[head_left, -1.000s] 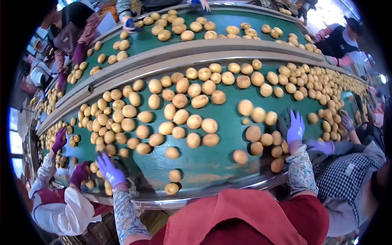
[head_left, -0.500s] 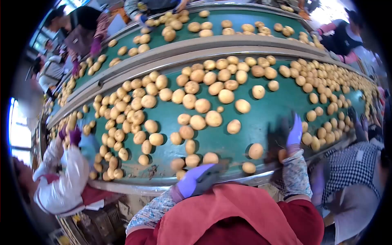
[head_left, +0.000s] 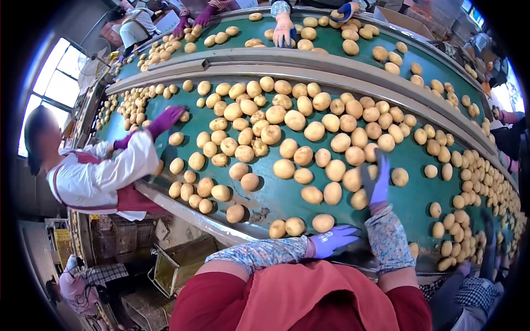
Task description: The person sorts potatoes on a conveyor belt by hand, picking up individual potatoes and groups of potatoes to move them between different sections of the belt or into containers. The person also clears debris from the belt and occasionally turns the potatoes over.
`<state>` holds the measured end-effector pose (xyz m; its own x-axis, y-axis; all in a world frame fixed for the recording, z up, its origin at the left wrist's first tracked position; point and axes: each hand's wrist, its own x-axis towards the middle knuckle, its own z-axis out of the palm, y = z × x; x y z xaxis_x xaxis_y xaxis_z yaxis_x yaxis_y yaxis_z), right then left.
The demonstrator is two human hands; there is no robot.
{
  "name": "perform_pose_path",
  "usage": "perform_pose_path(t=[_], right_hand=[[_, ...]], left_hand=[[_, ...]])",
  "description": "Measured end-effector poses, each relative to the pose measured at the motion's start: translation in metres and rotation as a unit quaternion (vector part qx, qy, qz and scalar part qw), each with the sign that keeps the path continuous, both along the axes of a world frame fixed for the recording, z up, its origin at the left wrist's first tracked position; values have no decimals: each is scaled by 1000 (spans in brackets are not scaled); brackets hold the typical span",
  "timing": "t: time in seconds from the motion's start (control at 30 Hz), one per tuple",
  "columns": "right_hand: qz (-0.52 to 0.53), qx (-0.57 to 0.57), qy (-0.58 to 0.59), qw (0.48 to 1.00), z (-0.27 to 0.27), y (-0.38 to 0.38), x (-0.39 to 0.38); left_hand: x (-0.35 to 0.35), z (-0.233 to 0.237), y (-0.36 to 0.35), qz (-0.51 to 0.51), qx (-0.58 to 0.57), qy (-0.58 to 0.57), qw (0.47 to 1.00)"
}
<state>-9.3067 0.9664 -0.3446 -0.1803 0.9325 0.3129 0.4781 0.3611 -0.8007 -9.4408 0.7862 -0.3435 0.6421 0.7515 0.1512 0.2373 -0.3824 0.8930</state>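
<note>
Both my hands wear purple gloves with dark palms, below patterned sleeves. My left hand point(head_left: 333, 241) rests low at the near edge of the green conveyor belt point(head_left: 265, 204), fingers spread, just below a potato point(head_left: 323, 223). Reaching farther over the belt, my right hand point(head_left: 379, 179) has its fingers apart. It is beside a potato point(head_left: 352, 180) on its left and another point(head_left: 399, 177) on its right. Many loose potatoes lie across the belt. The palm of my right hand is partly hidden.
A metal divider point(head_left: 331, 62) separates a second belt point(head_left: 237, 34) with potatoes. On the left, a co-worker point(head_left: 105, 176) in purple gloves reaches over the near belt. More gloved hands work at the far belt. A co-worker's checked sleeve point(head_left: 475, 292) is at the lower right. An open frame container point(head_left: 185, 265) stands below left.
The view has turned to the left. My left hand has moved right, its fingers now spread. My right hand has moved in among the potatoes. The left co-worker's arm is stretched farther over the belt.
</note>
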Motion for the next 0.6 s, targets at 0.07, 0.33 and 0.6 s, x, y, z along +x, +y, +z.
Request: perform_pose_path(t=[0.07, 0.33, 0.6], right_hand=[[50, -105, 13, 993, 3, -20, -41], [171, -147, 50, 973, 13, -35, -234], [348, -162, 224, 896, -22, -40, -539]], left_hand=[[-18, -18, 8, -13, 133, 46, 990], [-142, -26, 4, 108, 71, 113, 985], [-422, -69, 7, 252, 129, 321, 904]])
